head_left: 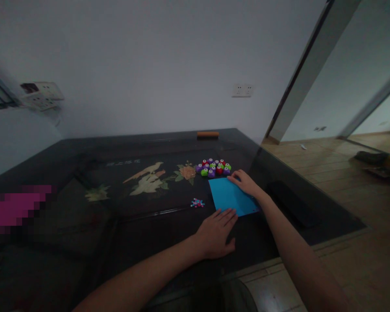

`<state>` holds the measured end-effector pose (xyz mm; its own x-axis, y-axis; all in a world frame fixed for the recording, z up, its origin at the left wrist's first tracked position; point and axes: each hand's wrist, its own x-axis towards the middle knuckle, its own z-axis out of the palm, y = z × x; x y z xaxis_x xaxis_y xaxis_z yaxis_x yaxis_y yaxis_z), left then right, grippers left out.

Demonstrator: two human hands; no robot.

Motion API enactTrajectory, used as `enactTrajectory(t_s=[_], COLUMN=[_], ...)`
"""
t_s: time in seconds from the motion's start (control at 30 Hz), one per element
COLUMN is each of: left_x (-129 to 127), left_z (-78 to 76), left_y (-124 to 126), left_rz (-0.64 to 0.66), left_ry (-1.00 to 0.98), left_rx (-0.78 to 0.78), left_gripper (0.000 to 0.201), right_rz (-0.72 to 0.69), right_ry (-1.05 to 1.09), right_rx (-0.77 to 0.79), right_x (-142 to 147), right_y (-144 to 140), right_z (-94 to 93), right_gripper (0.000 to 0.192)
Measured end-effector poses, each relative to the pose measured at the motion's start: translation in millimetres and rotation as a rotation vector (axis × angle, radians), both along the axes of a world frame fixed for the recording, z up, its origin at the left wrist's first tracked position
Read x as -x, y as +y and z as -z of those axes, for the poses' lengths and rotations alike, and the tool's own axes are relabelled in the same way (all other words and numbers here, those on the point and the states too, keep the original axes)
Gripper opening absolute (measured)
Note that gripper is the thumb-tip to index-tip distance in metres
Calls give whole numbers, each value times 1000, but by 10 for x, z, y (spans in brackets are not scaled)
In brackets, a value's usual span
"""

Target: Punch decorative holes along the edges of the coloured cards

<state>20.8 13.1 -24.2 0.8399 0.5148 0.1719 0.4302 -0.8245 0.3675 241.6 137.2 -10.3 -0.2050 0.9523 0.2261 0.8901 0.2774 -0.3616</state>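
Blue paper (pixel 231 197): flat on dark surface (pixel 84 225), near its right edge.
Left hand (pixel 215 234): open, flat, fingertips at paper's near edge.
Right hand (pixel 246 182): open, pressing far corner, beside colourful punches (pixel 213 167).

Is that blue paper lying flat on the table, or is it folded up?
Flat, it seems. The blue paper lies spread on the dark table, the right hand on its far corner, the left hand at its near edge. No fold shows.

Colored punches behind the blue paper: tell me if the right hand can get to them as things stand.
Probably yes. The right hand rests on the far corner of the blue paper, and the colored punches sit just beyond its fingers with nothing between.
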Motion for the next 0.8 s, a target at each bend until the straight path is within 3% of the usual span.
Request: enactTrajectory(t_s=[0.07, 0.13, 0.23, 0.3, 0.37, 0.5, 0.67, 0.8], left_x=[-3, -4, -3, -1, 0, -6, -8, 54], left_z=[7, 12, 20, 24, 29, 39, 12, -118], left_y=[3, 6, 6, 5, 3, 4, 8, 17], left_rz=[-2, -3, 3, 6, 1, -5, -7, 35], left_ry=[-12, -19, -23, -24, -25, -31, -71, -126], left_rx=[2, 2, -4, -7, -5, -1, 29, 31], left_gripper=[62, 62, 62, 62, 63, 63, 64, 64], right_rz=[-12, -8, 97, 175, 183, 19, 68, 69], right_ry=[127, 397, 771, 878, 913, 1030, 1086, 1142], right_rx=[52, 196, 426, 525, 622, 865, 798, 697], right_x=[-58, -130, -235, -284, -308, -295, -249, -250], right_y=[-58, -111, -161, -189, -234, -385, -524, -623], right_z=[-70, -108, -99, -78, -66, -80, -93, -159], right_gripper=[32, 33, 49, 56, 51, 40, 35, 39])
